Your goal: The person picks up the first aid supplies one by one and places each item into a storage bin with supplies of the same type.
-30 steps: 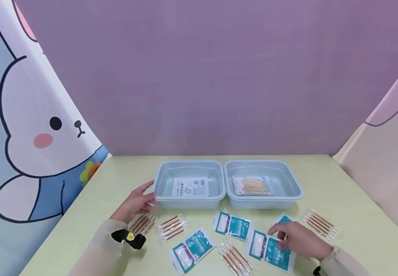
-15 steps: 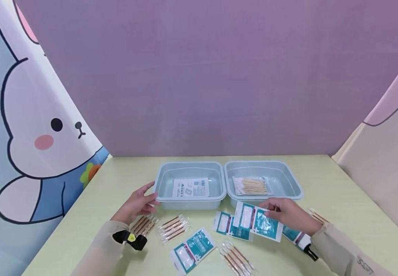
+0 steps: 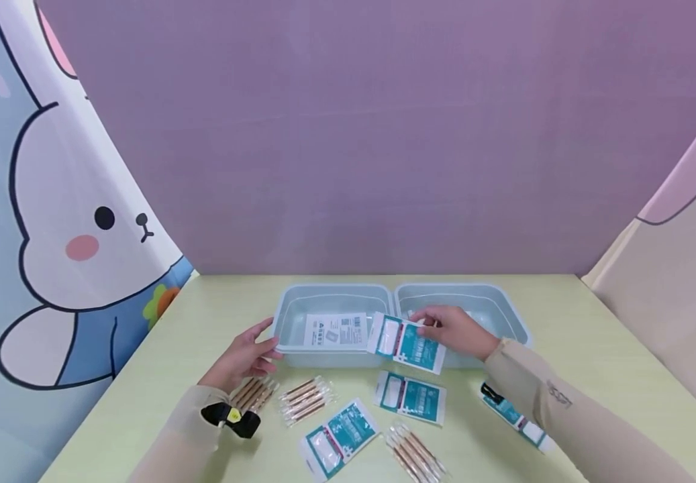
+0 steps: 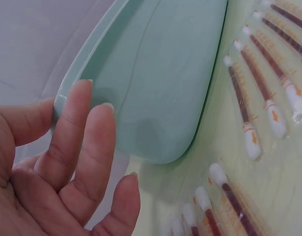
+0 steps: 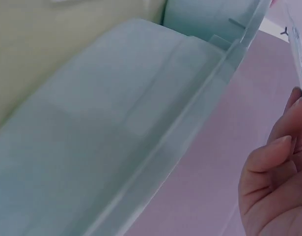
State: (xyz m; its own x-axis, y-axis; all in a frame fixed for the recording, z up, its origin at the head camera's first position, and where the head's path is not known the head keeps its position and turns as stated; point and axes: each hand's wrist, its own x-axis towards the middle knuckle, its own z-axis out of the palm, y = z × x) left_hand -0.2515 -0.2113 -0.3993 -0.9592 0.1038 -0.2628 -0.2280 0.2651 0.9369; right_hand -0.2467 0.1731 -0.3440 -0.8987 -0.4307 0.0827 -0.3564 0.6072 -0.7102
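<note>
My right hand (image 3: 453, 330) pinches a flat teal-and-white packet (image 3: 417, 347) by its upper edge. It holds the packet above the front rims where the two light blue plastic bins meet. In the right wrist view, the fingers (image 5: 268, 160) grip the packet's edge at the far right. My left hand (image 3: 245, 357) touches the front left corner of the left bin (image 3: 338, 357). Its fingers are fairly straight in the left wrist view, with one digit against the bin's rim (image 4: 67, 91). The right bin (image 3: 501, 305) is partly hidden behind the right hand and the packet.
A printed label sheet (image 3: 335, 329) lies in the left bin. In front lie teal packets (image 3: 411, 398), (image 3: 339, 437) and another packet (image 3: 519, 419) under the right forearm. Clear-wrapped bundles of brown-stemmed swabs (image 3: 305, 399), (image 3: 415, 455), (image 3: 254, 392) lie between them.
My right hand has picked the teal-and-white packet up off the table and carried it up and left to the bins. The left hand has stayed at the left bin.
</note>
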